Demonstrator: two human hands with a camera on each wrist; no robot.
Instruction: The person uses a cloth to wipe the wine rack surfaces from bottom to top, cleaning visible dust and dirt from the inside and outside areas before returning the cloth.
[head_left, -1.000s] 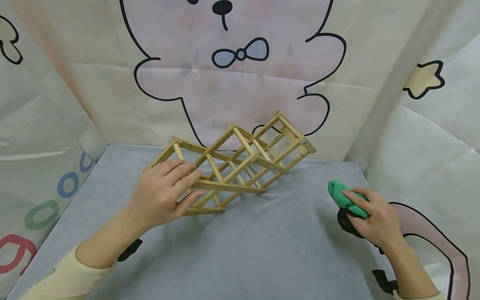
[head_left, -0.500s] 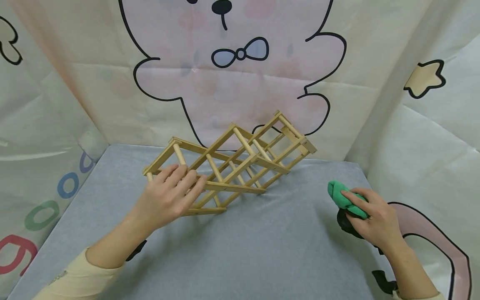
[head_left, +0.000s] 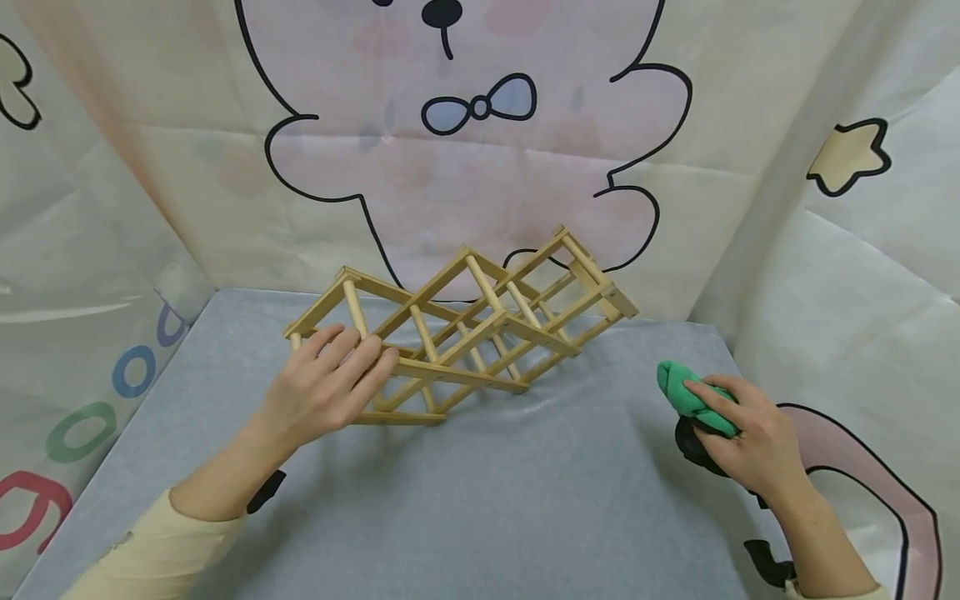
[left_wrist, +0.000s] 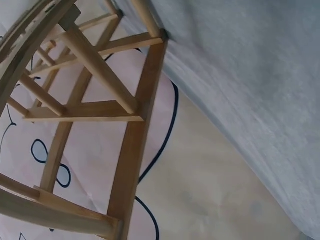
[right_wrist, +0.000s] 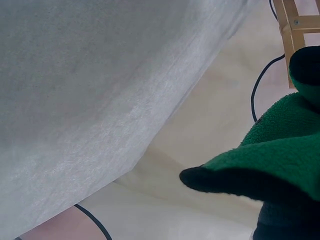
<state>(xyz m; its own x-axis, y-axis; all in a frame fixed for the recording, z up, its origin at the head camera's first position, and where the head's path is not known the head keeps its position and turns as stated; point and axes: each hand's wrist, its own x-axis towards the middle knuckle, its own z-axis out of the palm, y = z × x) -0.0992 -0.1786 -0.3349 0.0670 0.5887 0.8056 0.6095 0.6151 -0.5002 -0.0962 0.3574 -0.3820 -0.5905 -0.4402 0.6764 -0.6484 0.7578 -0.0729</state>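
Note:
A slatted wooden folding rack, with crossed bars and round dowels, stands slantwise at the back of the table. My left hand grips its near-left side, fingers curled over the bar; the thumb is hidden. In the left wrist view the rack's slats and dowels fill the left half, with the hand out of sight. Over the table's right side, my right hand holds a bunched green cloth. Up close in the right wrist view, the cloth looks fuzzy and folded, with dark shaded edges.
Pale blue-grey fabric covers the table. Printed cloth walls enclose it, the back wall standing right behind the rack. Black straps hang near the right wrist.
My left thumb has gone from view below the bar as the hand closed on the rack. The rack has shifted and tilted slightly, its left end up. The right hand stays put.

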